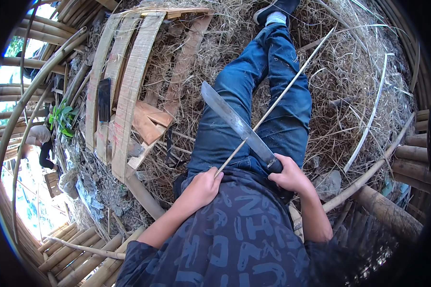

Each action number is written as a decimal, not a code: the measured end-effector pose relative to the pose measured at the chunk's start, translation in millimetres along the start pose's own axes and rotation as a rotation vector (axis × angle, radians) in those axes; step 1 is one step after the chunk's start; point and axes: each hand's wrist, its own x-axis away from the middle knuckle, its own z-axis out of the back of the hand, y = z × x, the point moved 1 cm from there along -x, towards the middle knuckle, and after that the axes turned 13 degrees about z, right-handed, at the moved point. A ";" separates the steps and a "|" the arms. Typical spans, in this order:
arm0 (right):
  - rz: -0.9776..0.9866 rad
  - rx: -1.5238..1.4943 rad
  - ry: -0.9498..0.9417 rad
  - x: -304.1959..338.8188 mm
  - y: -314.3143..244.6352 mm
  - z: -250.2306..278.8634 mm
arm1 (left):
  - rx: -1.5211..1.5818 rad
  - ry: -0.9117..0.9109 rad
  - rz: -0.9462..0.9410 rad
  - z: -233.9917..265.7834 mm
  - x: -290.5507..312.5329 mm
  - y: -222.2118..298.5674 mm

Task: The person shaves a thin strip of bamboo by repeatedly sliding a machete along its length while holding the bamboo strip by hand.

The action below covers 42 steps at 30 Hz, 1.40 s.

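My right hand [294, 176] is closed round the dark handle of a machete [235, 122]. Its broad grey blade points up and to the left over my thighs. In my left hand [205, 187], near my waist, the fingers are closed on the lower end of a thin bamboo strip [288, 88]. The strip runs up and to the right across my legs, its far end near my shins. Blade and strip cross above my lap, and the blade appears to touch the strip there. My legs in blue jeans [230, 91] are stretched out in front of me.
A wooden pallet-like piece [136, 81] lies to the left, with a black phone [104, 100] on it. Dry shavings [342, 71] cover the ground around my legs. Bamboo poles [388, 210] stand at the right. Another person [40, 143] is at the far left.
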 end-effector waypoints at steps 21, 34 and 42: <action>-0.120 -0.186 -0.170 -15.9 7.5 5.4 | 0.026 -0.022 -0.002 -0.8 -5.7 -7.3; -0.150 -0.222 -0.252 -18.0 3.8 14.5 | 0.023 -0.042 -0.003 0.8 -6.1 -8.9; -0.038 -0.142 -0.148 -16.7 14.1 8.2 | 0.039 -0.049 0.006 0.3 -7.1 -9.4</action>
